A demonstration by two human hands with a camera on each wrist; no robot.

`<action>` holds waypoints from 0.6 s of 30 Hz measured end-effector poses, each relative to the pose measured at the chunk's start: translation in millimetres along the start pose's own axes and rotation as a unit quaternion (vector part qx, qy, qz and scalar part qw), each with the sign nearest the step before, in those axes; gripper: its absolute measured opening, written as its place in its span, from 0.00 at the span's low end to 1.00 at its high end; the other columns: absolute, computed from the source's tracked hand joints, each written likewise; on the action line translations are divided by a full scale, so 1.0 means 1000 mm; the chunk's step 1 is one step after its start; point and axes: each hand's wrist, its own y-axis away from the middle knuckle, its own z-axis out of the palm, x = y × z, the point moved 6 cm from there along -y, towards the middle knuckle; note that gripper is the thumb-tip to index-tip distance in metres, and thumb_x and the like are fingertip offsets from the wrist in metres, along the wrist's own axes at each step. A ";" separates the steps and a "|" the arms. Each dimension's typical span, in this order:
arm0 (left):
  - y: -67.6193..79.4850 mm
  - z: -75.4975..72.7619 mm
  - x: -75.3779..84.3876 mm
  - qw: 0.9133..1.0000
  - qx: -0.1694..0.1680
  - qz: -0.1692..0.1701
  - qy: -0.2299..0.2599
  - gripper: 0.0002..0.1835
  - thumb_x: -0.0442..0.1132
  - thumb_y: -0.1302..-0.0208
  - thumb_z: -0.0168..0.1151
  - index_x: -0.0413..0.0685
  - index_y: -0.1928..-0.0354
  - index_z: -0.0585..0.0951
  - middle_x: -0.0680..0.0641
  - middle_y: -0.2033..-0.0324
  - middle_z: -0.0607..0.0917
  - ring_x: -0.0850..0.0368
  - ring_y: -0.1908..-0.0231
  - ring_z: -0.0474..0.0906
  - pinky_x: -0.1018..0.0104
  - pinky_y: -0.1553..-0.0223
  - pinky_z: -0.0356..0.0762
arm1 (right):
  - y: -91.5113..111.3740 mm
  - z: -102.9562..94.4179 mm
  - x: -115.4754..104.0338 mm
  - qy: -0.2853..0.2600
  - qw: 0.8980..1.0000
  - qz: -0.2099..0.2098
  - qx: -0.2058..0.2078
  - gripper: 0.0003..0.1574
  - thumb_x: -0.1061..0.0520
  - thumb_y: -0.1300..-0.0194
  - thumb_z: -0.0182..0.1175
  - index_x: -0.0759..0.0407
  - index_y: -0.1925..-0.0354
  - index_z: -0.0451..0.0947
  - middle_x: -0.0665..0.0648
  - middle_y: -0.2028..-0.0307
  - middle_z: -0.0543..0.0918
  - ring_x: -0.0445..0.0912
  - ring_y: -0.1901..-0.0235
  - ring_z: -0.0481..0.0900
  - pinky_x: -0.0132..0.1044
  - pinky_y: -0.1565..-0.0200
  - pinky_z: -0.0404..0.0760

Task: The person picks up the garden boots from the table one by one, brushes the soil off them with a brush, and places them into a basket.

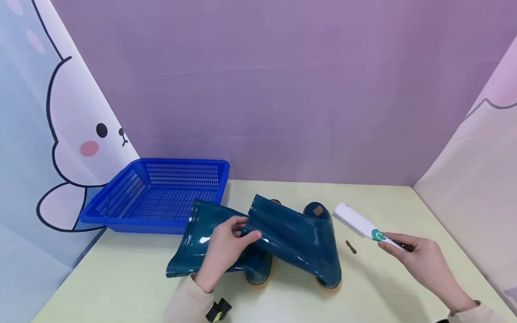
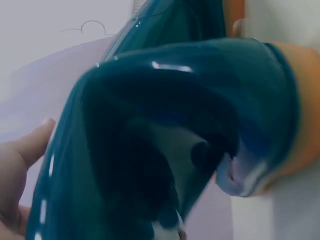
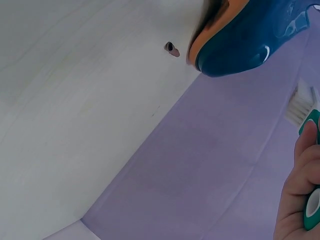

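Two glossy dark-teal rubber boots with tan soles are on the table. My left hand [image 1: 226, 244] grips the right-hand boot [image 1: 295, 235] by the top of its shaft, thumb along the near side. That shaft slants up to the left, and a brown patch [image 1: 318, 210] marks the toe. The other boot [image 1: 206, 233] sits behind my left wrist, its wide opening toward the left. To the right, my right hand [image 1: 424, 260] holds a white-and-green scrub brush [image 1: 355, 220] by its handle, bristles facing down, apart from the boot toe.
A blue slotted plastic basket [image 1: 161, 222] stands at the back left, close to the left boot. A small brown piece [image 1: 351, 246] lies on the pale table [image 1: 387, 202] right of the boots. A purple backdrop [image 1: 282, 89] rises behind the table.
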 end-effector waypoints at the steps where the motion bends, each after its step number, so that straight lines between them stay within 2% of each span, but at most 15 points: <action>1: 0.000 0.002 0.006 1.000 0.011 0.009 -0.001 0.28 0.56 0.51 0.66 0.50 0.49 0.77 0.46 0.55 0.82 0.50 0.56 0.79 0.50 0.50 0.73 | -0.001 0.000 0.000 -0.002 1.000 -0.002 0.001 0.21 0.46 0.46 0.64 0.57 0.58 0.82 0.45 0.70 0.85 0.29 0.76 0.70 0.27 0.78 0.69; 3: -0.001 0.005 0.019 0.999 0.035 0.028 0.008 0.26 0.54 0.51 0.67 0.51 0.50 0.78 0.47 0.56 0.83 0.52 0.56 0.79 0.51 0.49 0.72 | -0.003 0.000 -0.001 -0.005 1.000 -0.007 0.002 0.20 0.46 0.46 0.64 0.57 0.58 0.83 0.44 0.70 0.84 0.29 0.76 0.70 0.27 0.78 0.69; 5: -0.001 0.008 0.035 0.996 0.049 0.059 0.040 0.23 0.50 0.49 0.67 0.50 0.51 0.80 0.48 0.56 0.83 0.54 0.56 0.79 0.54 0.49 0.73 | -0.002 -0.001 -0.001 -0.011 1.000 -0.011 0.006 0.20 0.46 0.46 0.64 0.56 0.58 0.83 0.40 0.71 0.84 0.29 0.76 0.70 0.27 0.78 0.69; 7: -0.001 0.010 0.050 0.992 0.045 0.086 0.084 0.20 0.46 0.48 0.66 0.48 0.52 0.80 0.48 0.56 0.83 0.56 0.59 0.79 0.61 0.58 0.79 | -0.001 -0.004 -0.003 -0.018 1.000 -0.014 0.010 0.20 0.47 0.46 0.64 0.57 0.57 0.82 0.35 0.71 0.82 0.29 0.76 0.71 0.27 0.78 0.69; 11: -0.005 0.014 0.086 0.983 0.020 0.122 0.133 0.13 0.41 0.46 0.65 0.51 0.56 0.82 0.51 0.61 0.85 0.61 0.68 0.79 0.68 0.67 0.79 | 0.002 -0.010 -0.001 -0.030 0.999 -0.009 0.014 0.22 0.46 0.45 0.64 0.58 0.55 0.81 0.26 0.70 0.78 0.28 0.75 0.71 0.27 0.78 0.69; 14: -0.009 0.018 0.117 0.980 -0.005 0.158 0.120 0.11 0.39 0.45 0.64 0.51 0.58 0.83 0.52 0.66 0.85 0.63 0.75 0.76 0.72 0.74 0.76 | 0.005 -0.014 0.002 -0.035 0.999 -0.003 0.020 0.23 0.46 0.45 0.64 0.58 0.55 0.81 0.24 0.70 0.76 0.28 0.75 0.71 0.28 0.79 0.69; 16: -0.013 0.021 0.139 0.978 -0.016 0.186 0.091 0.11 0.38 0.44 0.63 0.51 0.58 0.83 0.52 0.66 0.85 0.66 0.76 0.76 0.75 0.74 0.75 | 0.006 -0.017 0.006 -0.038 0.999 0.001 0.025 0.24 0.46 0.45 0.64 0.59 0.55 0.81 0.22 0.71 0.76 0.29 0.76 0.71 0.28 0.79 0.68; 18: -0.016 0.023 0.159 0.977 -0.029 0.204 0.060 0.11 0.39 0.43 0.62 0.52 0.57 0.83 0.52 0.68 0.85 0.64 0.82 0.71 0.75 0.79 0.70 | 0.007 -0.020 0.009 -0.042 0.999 0.006 0.029 0.24 0.46 0.45 0.64 0.60 0.55 0.81 0.23 0.72 0.77 0.29 0.77 0.70 0.28 0.80 0.67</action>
